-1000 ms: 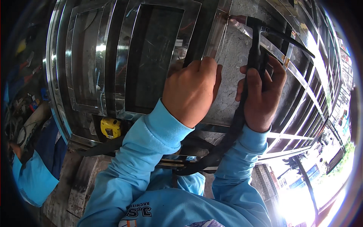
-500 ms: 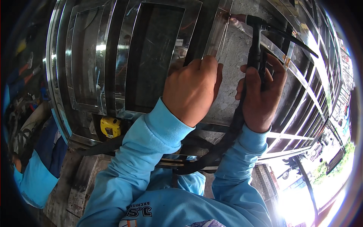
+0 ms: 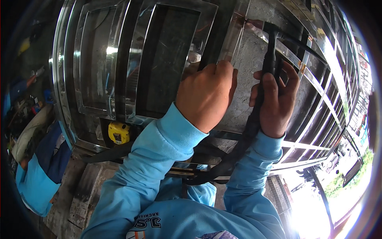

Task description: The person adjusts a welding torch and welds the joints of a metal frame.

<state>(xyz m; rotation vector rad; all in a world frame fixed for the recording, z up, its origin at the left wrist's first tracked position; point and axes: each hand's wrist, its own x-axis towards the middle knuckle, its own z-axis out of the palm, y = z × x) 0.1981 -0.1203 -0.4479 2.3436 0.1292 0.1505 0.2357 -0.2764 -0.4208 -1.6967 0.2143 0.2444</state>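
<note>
My right hand (image 3: pixel 276 99) is closed around the handle of a black welding torch (image 3: pixel 269 55). The torch's nozzle points left at a joint on a shiny metal frame (image 3: pixel 229 44). My left hand (image 3: pixel 207 95) is closed in a fist, back upward, over the frame's bars. A thin filler rod (image 3: pixel 239 42) runs from its fingers up toward the joint beside the nozzle. Its grip on the rod is partly hidden by the knuckles. From the torch handle, a thick black sleeved cable (image 3: pixel 242 149) hangs down past my right forearm.
A yellow tape measure (image 3: pixel 119 132) lies by the frame's lower left corner. At the far left another person's blue sleeve (image 3: pixel 36 183) shows beside cluttered tools. More shiny metal bars (image 3: pixel 318 85) stretch away to the right. Rough grey concrete (image 3: pixel 244 83) shows beneath the frame.
The whole view has shifted slightly, with the frame sitting a little farther right. Both hands keep their hold, and the nozzle stays at the joint. The other person's sleeve has moved slightly.
</note>
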